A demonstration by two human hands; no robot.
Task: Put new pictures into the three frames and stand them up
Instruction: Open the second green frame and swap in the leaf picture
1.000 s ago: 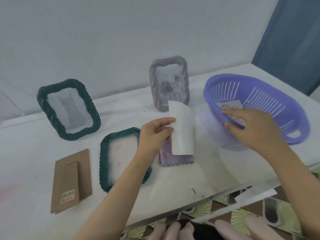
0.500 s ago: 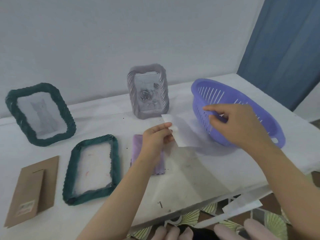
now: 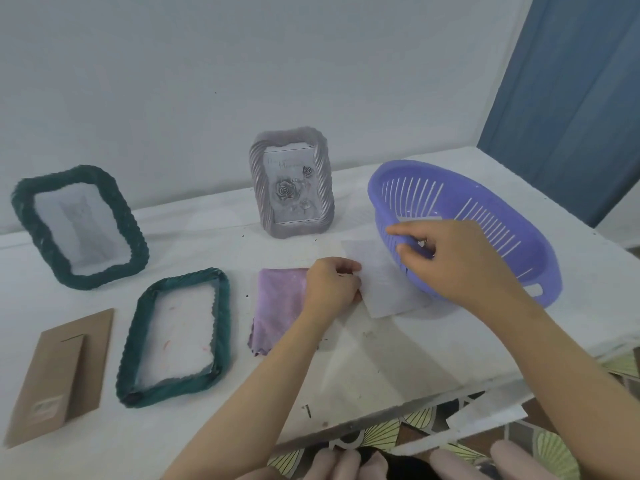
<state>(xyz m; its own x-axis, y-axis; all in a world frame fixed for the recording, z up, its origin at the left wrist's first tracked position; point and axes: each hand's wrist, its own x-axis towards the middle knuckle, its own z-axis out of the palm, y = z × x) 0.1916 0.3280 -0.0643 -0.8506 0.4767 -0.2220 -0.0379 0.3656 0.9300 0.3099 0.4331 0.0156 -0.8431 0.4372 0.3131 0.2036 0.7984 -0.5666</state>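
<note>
White paper, thin and slightly translucent, makes up the sheet (image 3: 388, 289). It is judged light, limp and easily creased, so it should be taken by an edge or corner in a light pinch and kept flat. No print can be made out on the face that shows.

The sheet lies on the table (image 3: 381, 358), and its right side runs up to the near wall of the basket (image 3: 450, 199). Its left edge is pinched by the left hand (image 3: 332, 285), whose fingers are curled on it. The right hand (image 3: 453, 258) is at the basket's near rim, with the index finger over the rim and the thumb against the outer wall. Whether the rim or something inside is held cannot be told.

A purple cloth (image 3: 280, 303) lies just left of the left hand. Beyond it the flat frame (image 3: 221, 317) lies empty, with its brown backing (image 3: 62, 362) beside it. The green frame (image 3: 128, 223) and the grey frame (image 3: 258, 188) stand upright at the back, each holding a picture. The flat frame is judged to be the one left to fill.
</note>
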